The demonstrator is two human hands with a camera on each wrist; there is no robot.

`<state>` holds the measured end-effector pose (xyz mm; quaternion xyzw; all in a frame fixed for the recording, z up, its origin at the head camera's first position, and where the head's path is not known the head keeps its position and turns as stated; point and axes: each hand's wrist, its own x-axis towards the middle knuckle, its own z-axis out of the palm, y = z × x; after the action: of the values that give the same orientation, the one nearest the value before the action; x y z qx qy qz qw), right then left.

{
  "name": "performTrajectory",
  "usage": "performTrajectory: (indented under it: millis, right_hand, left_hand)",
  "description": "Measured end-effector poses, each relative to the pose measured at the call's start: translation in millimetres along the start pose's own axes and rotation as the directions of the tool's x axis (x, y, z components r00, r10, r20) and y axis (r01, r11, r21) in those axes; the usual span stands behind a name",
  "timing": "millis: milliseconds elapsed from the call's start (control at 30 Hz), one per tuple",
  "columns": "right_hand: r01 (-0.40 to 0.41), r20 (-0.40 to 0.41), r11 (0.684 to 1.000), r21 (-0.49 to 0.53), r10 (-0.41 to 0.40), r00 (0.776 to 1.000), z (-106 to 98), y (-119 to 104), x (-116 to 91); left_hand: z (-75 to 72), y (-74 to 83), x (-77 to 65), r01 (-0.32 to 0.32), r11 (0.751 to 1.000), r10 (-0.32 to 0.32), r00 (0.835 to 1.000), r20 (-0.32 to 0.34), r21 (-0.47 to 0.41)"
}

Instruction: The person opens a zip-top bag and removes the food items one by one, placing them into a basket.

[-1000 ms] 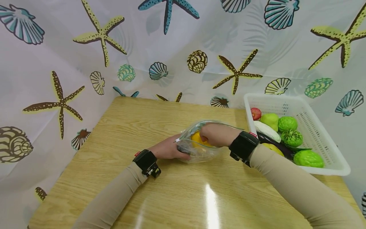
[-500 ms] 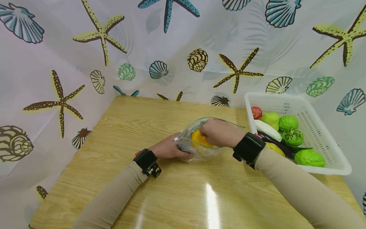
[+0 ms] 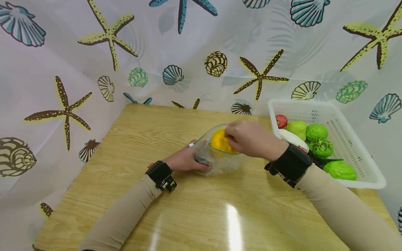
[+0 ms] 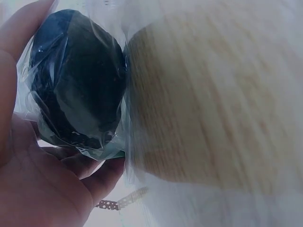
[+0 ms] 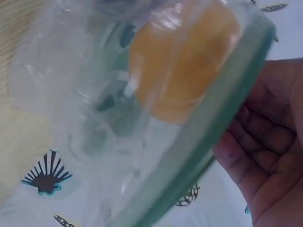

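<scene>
A clear zip bag (image 3: 221, 165) with a green-edged mouth sits mid-table, its mouth gaping upward. My left hand (image 3: 185, 160) holds the bag from the left. The left wrist view shows that hand's fingers and thumb curled round a dark, egg-shaped thing (image 4: 78, 78) through the film. At the bag's mouth is a glossy, lobed yellow bell pepper (image 3: 218, 140), partly above the rim. My right hand (image 3: 251, 137) grips its upper right side with bent fingers. In the right wrist view the pepper (image 5: 184, 61) appears through the film; the green zip strip (image 5: 208, 123) partly covers the fingertips.
A white perforated basket (image 3: 351, 136) stands at the table's right, holding several fruits and vegetables: a red one (image 3: 281, 121), green ones (image 3: 340, 169), a white one (image 3: 293, 137). A shell-patterned cloth (image 3: 188, 52) hangs behind the wooden table (image 3: 150, 129).
My right hand has risen and shifted slightly right, and the yellow pepper has come up with it, showing more above the bag's rim. My left hand stays nearly in place.
</scene>
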<state>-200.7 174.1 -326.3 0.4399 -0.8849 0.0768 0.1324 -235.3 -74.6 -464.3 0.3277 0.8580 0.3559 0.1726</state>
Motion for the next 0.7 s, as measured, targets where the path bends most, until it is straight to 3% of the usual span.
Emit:
performTrajectory:
  millis: [167,333,433,567,700]
  right_hand:
    - [-0.047,-0.069,0.998,0.043,0.049,0.996,-25,1,-8]
    - [-0.121,-0.087,0.991,0.052,0.125,0.988,-45,6,-23]
    - [-0.139,-0.132,0.989,0.05,0.144,0.981,-57,11,-34]
    - [-0.164,-0.184,0.985,0.048,0.17,0.968,-75,17,-52]
    - [-0.214,-0.2,0.976,0.027,0.215,0.956,-92,21,-71]
  left_hand:
    - [-1.0,0.6,-0.1,0.016,1.0,-0.017,1.0,0.014,0.014]
    - [1.5,-2.4,4.1,-0.111,0.993,0.111,0.994,-0.009,-0.044]
    - [2.6,-3.1,4.5,-0.138,0.99,0.138,0.99,-0.033,-0.012]
    - [2.2,-1.8,0.0,-0.087,0.996,0.088,0.995,-0.035,0.024]
    - [0.7,2.8,-7.9,-0.009,0.99,0.017,0.998,-0.055,0.138]
